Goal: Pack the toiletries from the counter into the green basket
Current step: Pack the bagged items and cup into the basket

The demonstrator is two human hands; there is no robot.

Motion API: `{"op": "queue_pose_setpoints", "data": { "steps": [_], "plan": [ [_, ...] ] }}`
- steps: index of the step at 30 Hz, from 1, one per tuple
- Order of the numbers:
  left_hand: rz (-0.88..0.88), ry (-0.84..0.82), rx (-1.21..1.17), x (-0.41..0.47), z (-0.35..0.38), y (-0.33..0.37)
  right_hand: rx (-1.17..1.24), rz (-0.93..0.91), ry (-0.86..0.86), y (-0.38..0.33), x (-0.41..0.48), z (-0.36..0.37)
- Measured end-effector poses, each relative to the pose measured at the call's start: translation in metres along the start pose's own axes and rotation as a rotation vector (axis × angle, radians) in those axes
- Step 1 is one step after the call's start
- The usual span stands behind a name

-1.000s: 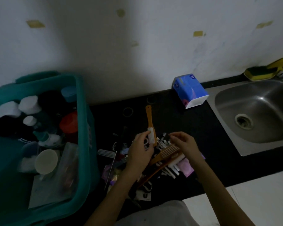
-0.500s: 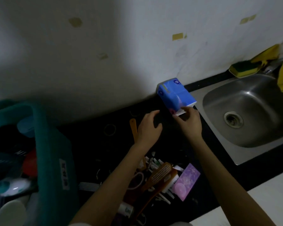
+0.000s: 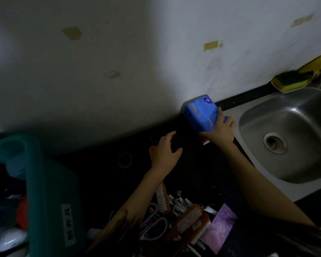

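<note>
A blue tissue pack (image 3: 200, 114) stands against the wall on the dark counter (image 3: 104, 167). My right hand (image 3: 220, 130) grips its near end, fingers curled round the right side and thumb under the left. My left hand (image 3: 165, 153) hovers just left of the pack with fingers spread and relaxed, holding nothing. The green basket (image 3: 50, 184) sits at the far left with bottles and jars inside. A heap of wooden brushes (image 3: 187, 217), purple scissors (image 3: 154, 229), small tubes and a purple packet (image 3: 220, 225) lies on the counter near me.
A steel sink (image 3: 293, 138) is set into the counter at the right. A green and yellow sponge (image 3: 289, 80) rests in a holder behind it. The white wall rises right behind the tissue pack. A ring (image 3: 125, 160) lies on the counter mid-way.
Both hands left the brush heap and went up to the tissue pack. My right hand has taken hold of the pack; my left hand let go of the white-bristled brush.
</note>
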State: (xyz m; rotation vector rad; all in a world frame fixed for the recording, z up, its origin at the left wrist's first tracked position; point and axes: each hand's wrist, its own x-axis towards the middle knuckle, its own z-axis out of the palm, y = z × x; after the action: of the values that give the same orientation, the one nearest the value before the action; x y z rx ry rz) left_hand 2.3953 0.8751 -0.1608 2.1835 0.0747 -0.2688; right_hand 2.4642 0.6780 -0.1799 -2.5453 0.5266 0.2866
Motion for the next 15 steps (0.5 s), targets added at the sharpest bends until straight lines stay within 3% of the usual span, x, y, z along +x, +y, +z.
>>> {"op": "queue_pose_setpoints", "data": {
  "steps": [3, 6, 10, 12, 14, 15],
  "plan": [
    [0.072, -0.048, 0.041, -0.001, -0.003, 0.0, -0.011, -0.143, -0.028, 0.01, -0.009, -0.007],
    [0.162, -0.059, 0.128, -0.006, -0.008, 0.0, -0.086, -0.376, -0.193, 0.028, -0.029, -0.016],
    [0.132, -0.191, 0.212, -0.016, -0.009, -0.008, -0.143, -0.609, -0.367, 0.052, -0.069, -0.007],
    [-0.057, -0.224, -0.074, -0.024, -0.001, -0.008, -0.139, -0.644, -0.39, 0.063, -0.084, 0.001],
    [-0.374, -0.145, -0.471, -0.029, 0.013, -0.009, -0.082, -0.639, -0.401, 0.072, -0.092, 0.004],
    [-0.481, -0.122, -0.541, -0.032, 0.02, -0.01, -0.025, -0.619, -0.4, 0.074, -0.095, 0.005]
  ]
}}
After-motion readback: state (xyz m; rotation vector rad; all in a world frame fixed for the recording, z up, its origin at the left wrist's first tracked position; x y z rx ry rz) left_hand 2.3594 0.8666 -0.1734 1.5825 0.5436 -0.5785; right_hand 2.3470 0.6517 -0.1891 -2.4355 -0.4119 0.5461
